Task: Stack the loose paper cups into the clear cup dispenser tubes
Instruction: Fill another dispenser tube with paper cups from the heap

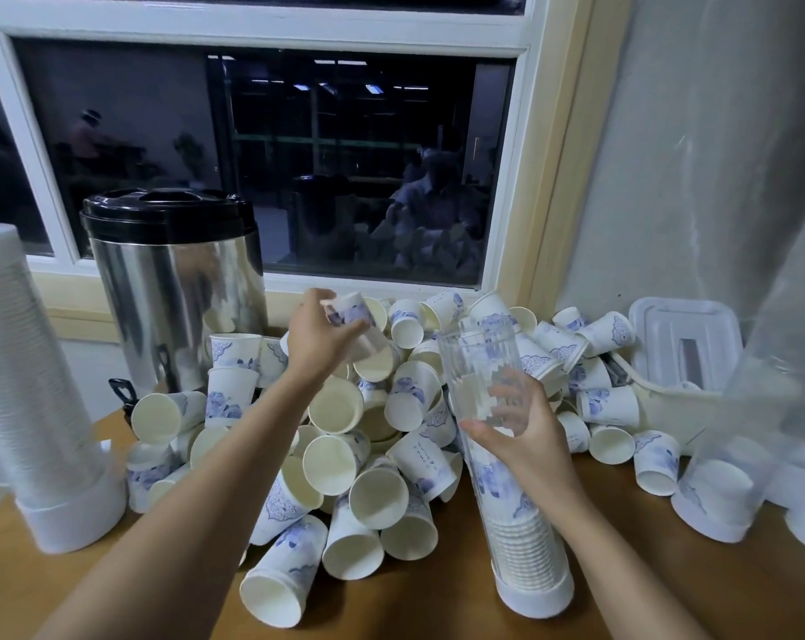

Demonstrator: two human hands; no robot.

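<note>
Aloft, left hand (318, 344) holds cup (353, 316), clear of tube (479, 358) rim.

Blue-printed white paper cups (377, 496) lie heaped every way; one cup (350, 314) is raised above. The clear tube (483, 362) stands upright, part-filled.
</note>
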